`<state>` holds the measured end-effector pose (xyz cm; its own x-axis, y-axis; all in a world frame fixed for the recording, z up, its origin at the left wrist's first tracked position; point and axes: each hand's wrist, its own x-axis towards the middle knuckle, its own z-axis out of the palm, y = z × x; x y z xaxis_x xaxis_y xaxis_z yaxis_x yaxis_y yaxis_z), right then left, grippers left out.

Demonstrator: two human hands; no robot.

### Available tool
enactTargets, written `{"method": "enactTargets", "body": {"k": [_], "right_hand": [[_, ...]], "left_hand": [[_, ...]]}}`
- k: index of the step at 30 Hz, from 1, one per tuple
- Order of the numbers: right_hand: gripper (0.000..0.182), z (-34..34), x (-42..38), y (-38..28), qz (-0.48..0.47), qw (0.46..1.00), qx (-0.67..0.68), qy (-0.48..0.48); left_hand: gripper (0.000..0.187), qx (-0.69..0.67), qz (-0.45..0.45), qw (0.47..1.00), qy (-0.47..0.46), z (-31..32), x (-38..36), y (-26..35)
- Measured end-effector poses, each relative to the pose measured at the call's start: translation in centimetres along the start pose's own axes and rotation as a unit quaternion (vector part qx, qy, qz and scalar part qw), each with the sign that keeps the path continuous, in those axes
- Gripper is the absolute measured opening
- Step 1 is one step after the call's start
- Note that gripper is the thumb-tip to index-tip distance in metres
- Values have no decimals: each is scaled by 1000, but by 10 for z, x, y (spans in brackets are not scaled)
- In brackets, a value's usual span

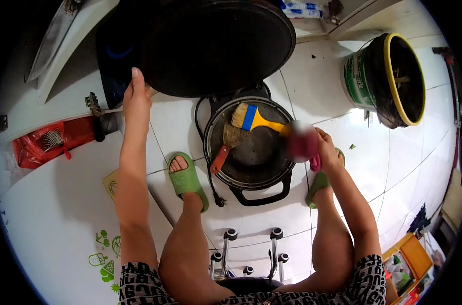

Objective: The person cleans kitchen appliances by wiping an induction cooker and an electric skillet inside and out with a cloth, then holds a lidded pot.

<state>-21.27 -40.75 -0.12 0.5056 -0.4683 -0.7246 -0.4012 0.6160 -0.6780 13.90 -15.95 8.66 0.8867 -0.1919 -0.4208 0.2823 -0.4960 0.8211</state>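
Observation:
My left hand [138,101] is raised at the left edge of a large round black lid [220,46], its thumb up; its other fingers are mostly hidden. My right hand [328,148] is closed round a dark pink cloth-like thing [315,161], partly blurred, at the right rim of a round black pan [261,199] on the floor. Inside the pan lie a brush with a yellow handle and blue band [249,118] and a second brush with a red handle [219,159], its dirty bristles under the first one's.
A bucket with a yellow rim [419,107] stands at the upper right. A black cord with a plug [219,201] runs left of the pan. Green slippers [186,180] are on my feet. Chrome stool legs [274,254] are below, an orange box [415,254] at lower right.

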Motion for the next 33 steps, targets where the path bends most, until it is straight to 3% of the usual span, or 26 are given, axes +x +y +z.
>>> {"method": "enactTargets", "body": {"k": [3,4,6,10,11,17,18,20,21,22,25,28,29,31,33], "right_hand": [[29,-7,3,0,9,1000,-1,-18],[29,-12,3,-3,5,1000,-1,-18],[32,-17,1,-12,14,995,57,-86],[38,4,-15,-45,-36,980,185,-64],[42,9,-18,-56,-59,978,188,-70],[42,31,-31,-97,-172,979,100,-32],[41,47,-44,-108,-244,970,17,-3],[40,78,-63,-128,-412,905,-108,0],[40,92,-68,-142,-567,782,-253,47],[43,111,-78,-153,-633,702,-317,73],[38,184,-96,-169,-765,587,-264,33],[29,248,-72,-159,-798,503,-310,117],[28,240,-55,-153,-776,529,-334,81],[25,225,-26,-151,-732,588,-320,121],[19,223,-7,-149,-677,692,-197,156]], "left_hand": [[72,86,208,967,122,2,-3,17],[72,84,211,966,123,4,3,24],[66,-11,236,970,61,9,15,48],[55,-197,289,935,-66,17,23,111],[45,-196,291,924,-153,17,19,118],[43,-154,374,914,27,38,-31,88],[43,-161,388,906,51,41,-42,81],[44,-148,400,903,56,40,-56,74],[44,-128,414,899,60,36,-65,71],[44,-127,409,901,63,31,-74,69],[43,-94,402,907,86,27,-85,71],[31,-53,377,916,126,25,-97,75],[31,-53,373,918,123,20,-98,71],[29,-137,321,935,59,4,-95,61],[30,-150,313,936,57,-4,-96,51]]}}
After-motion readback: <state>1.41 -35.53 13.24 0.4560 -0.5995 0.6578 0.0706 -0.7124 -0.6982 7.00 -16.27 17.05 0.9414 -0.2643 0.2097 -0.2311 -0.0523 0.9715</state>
